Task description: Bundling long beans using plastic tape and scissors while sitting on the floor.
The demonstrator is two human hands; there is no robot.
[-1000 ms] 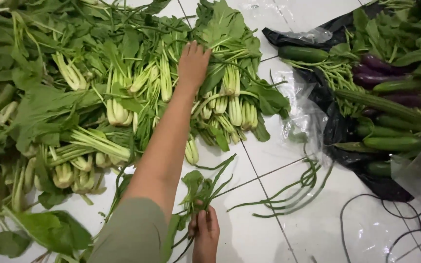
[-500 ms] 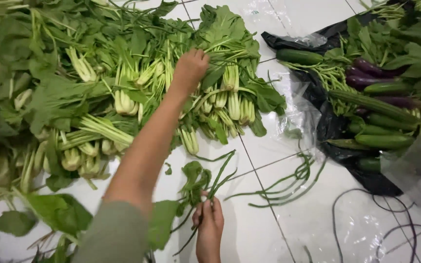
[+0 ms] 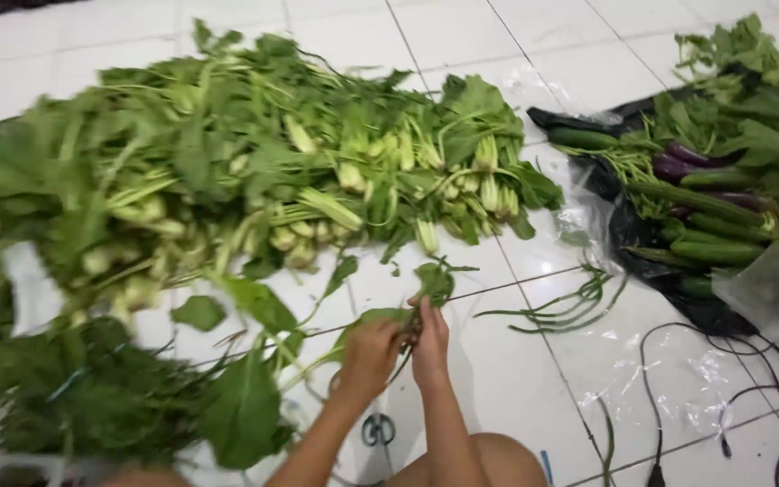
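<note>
On a white tiled floor, both hands grip a small leafy bunch together.

Vegetables spread over a white tiled floor

A big heap of leafy greens covers the floor's left; right of it, cucumbers and purple eggplants on a black plastic sheet; loose long beans between; black cables below the sheet.

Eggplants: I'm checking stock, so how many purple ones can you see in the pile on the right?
2. One purple eggplant lies near the top of the right-hand pile, another just below it among the cucumbers. Leaves may hide more.
</note>
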